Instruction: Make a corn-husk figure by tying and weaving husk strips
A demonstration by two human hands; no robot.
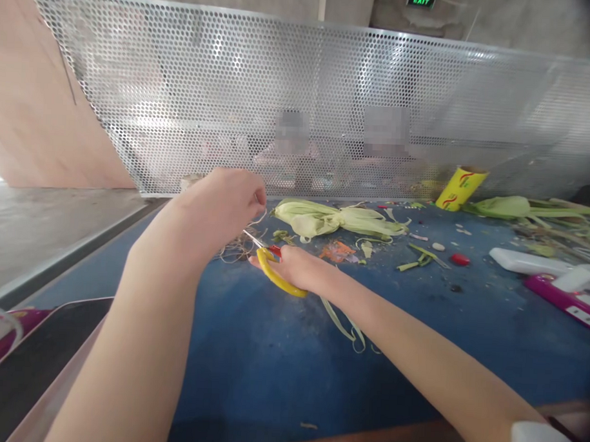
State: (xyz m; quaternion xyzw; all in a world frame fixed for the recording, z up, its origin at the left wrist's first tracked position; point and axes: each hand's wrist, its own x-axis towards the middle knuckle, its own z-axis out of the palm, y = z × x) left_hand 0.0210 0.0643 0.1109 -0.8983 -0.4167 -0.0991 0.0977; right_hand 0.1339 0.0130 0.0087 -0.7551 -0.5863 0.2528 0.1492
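My left hand [223, 199] is raised over the far part of the table, its fingertips pinched on a thin string [262, 215]. The string curves down beside the scissor blades. My right hand [296, 266] grips a pair of scissors [283, 286] with yellow and red handles; the blades point toward the space under my left hand. Below the left hand lies a loose tangle of brown string [233, 251], partly covered by that hand. Just beyond the scissors rests a bundle of pale green corn husk [314, 218], gathered in at its middle.
A perforated metal screen [319, 86] bounds the table's [251, 368] far side; people sit behind it. To the right are a yellow tube [460, 188], more husks [503, 207], a purple power strip [558, 298] and a red cap-like piece [460, 259]. A dark flat object [43, 354] lies at left.
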